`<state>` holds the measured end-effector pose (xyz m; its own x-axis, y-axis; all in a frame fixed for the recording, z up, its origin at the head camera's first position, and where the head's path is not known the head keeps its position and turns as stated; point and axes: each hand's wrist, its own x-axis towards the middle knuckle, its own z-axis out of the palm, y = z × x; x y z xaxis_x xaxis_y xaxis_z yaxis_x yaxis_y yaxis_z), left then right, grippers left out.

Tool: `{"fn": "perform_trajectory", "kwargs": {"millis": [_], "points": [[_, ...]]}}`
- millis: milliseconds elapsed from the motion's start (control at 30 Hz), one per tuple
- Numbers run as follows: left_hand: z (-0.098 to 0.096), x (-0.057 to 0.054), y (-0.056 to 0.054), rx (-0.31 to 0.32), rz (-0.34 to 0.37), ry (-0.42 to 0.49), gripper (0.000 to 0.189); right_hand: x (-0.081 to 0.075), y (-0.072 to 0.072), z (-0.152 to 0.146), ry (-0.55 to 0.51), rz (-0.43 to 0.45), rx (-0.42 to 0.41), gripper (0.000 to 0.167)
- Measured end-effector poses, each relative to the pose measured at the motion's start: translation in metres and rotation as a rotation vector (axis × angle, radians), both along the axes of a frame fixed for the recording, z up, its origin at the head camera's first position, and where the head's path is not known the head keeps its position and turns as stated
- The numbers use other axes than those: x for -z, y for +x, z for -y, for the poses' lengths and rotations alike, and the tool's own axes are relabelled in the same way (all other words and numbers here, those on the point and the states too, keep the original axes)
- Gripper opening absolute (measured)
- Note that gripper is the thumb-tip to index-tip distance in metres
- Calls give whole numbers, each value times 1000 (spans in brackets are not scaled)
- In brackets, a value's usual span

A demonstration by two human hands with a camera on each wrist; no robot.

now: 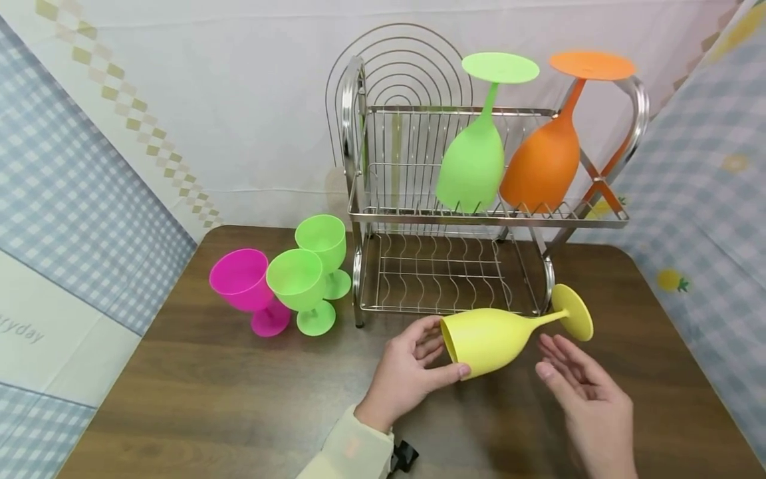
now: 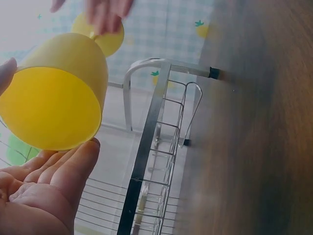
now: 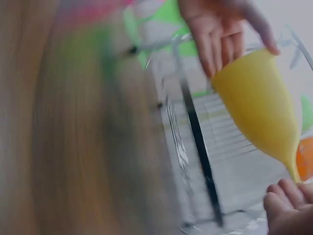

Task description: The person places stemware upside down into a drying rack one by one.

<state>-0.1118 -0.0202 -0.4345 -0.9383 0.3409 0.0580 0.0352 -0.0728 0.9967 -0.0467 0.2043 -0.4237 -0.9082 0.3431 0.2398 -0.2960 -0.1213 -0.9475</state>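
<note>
A yellow plastic goblet (image 1: 493, 339) lies sideways in the air above the table, its mouth to the left and its round foot to the right. My left hand (image 1: 407, 372) holds it near the rim, thumb on the near side and fingers on the far side. Just below the stem is my right hand (image 1: 589, 406), thumb and fingers apart and loosely bent. In the right wrist view its fingers (image 3: 288, 196) are close to the stem; whether they touch it I cannot tell. The left wrist view looks into the goblet's hollow bowl (image 2: 51, 107).
A two-tier metal dish rack (image 1: 419, 219) stands at the back. Upside down on its upper tier are a green goblet (image 1: 473, 166) and an orange goblet (image 1: 544, 163). Left of it stand a pink cup (image 1: 242, 283) and two green cups (image 1: 296, 283) on the wooden table (image 1: 239, 399).
</note>
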Motion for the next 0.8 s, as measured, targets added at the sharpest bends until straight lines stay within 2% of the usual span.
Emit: {"fn": "perform_trajectory", "kwargs": {"millis": [67,133,200,300,367,467,700,800], "points": [[0,-1,0,0,-4,5,74,8,-4,-1,-327,4,-158,39],[0,-2,1,4,-5,3,74,16,-9,-1,-562,-29,-356,39],[-1,-2,2,9,0,-2,75,19,-13,4,-688,-33,-504,41],[-2,-2,3,17,3,-7,76,18,-19,15,-760,-12,-627,39],[-2,-2,3,21,-4,-11,75,17,-21,23,-781,9,-650,37],[-1,-1,3,23,-17,-16,75,15,-24,30,-790,18,-633,33],[0,-3,3,33,-38,-22,79,13,-23,31,-688,6,-557,29],[1,-3,3,40,-57,-50,81,10,-21,31,-621,14,-491,29]]}}
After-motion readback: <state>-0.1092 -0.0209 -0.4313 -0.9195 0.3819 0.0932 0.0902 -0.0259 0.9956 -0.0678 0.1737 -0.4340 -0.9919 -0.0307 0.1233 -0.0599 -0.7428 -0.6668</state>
